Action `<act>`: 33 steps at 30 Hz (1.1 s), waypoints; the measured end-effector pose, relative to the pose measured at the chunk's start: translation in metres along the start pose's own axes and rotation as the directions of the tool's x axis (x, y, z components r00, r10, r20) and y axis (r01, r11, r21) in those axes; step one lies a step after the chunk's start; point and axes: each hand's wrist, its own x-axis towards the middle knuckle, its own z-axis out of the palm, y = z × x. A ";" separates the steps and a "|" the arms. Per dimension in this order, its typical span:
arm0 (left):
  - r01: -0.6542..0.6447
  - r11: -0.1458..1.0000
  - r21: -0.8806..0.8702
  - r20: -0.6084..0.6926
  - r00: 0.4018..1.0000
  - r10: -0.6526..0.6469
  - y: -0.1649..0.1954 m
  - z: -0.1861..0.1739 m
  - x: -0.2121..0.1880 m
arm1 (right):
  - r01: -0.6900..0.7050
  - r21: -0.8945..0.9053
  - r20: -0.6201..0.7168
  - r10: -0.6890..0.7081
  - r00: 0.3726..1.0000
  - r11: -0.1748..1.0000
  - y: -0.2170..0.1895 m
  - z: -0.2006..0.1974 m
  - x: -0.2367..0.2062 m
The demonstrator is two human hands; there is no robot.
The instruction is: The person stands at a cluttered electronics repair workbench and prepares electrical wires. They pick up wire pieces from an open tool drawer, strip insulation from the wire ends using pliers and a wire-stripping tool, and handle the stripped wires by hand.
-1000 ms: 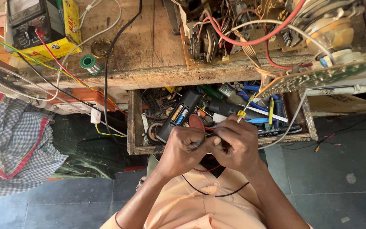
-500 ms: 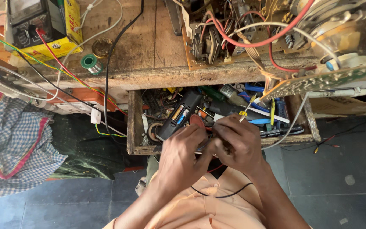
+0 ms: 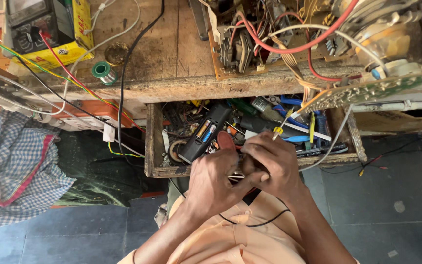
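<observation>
Both hands meet just in front of an open wooden drawer (image 3: 151,146). My left hand (image 3: 213,183) and my right hand (image 3: 272,164) pinch a small wired part (image 3: 238,172) between their fingertips; most of it is hidden by the fingers. A thin black wire (image 3: 250,224) loops from the part down across my orange shirt. Right behind my hands, a black battery-powered device (image 3: 202,133) with its cells showing lies in the drawer among screwdrivers and pliers.
The wooden bench (image 3: 172,54) above the drawer carries a meter on a yellow box (image 3: 35,29), a green solder spool (image 3: 103,72), bare circuit boards (image 3: 240,46) with red and white wires, and a green board (image 3: 367,90). A checked cloth (image 3: 10,161) hangs at the left.
Both hands stay together on the small part over the drawer front; only the fingers shift slightly.
</observation>
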 end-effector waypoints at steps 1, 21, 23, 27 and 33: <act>0.013 1.000 0.011 -0.001 1.000 -0.013 -0.001 0.003 0.002 | 0.014 -0.003 -0.008 -0.014 1.000 1.000 0.001 0.000 -0.001; 0.175 0.902 -0.394 0.080 0.985 -0.156 -0.010 0.003 -0.002 | -0.123 0.214 -0.187 0.164 0.969 0.969 0.000 -0.006 -0.010; 0.252 0.868 -0.427 0.141 0.967 -0.211 -0.008 0.000 0.000 | -0.076 0.204 -0.177 0.113 0.978 0.976 -0.002 -0.007 -0.010; 0.112 0.963 -0.244 0.043 0.994 -0.104 -0.009 0.001 0.003 | -0.019 0.168 -0.134 0.042 0.990 0.986 0.000 -0.006 -0.009; 0.042 0.986 -0.162 0.004 0.999 -0.042 -0.010 0.006 0.004 | 0.036 0.075 -0.097 -0.029 0.995 0.997 0.005 -0.001 -0.009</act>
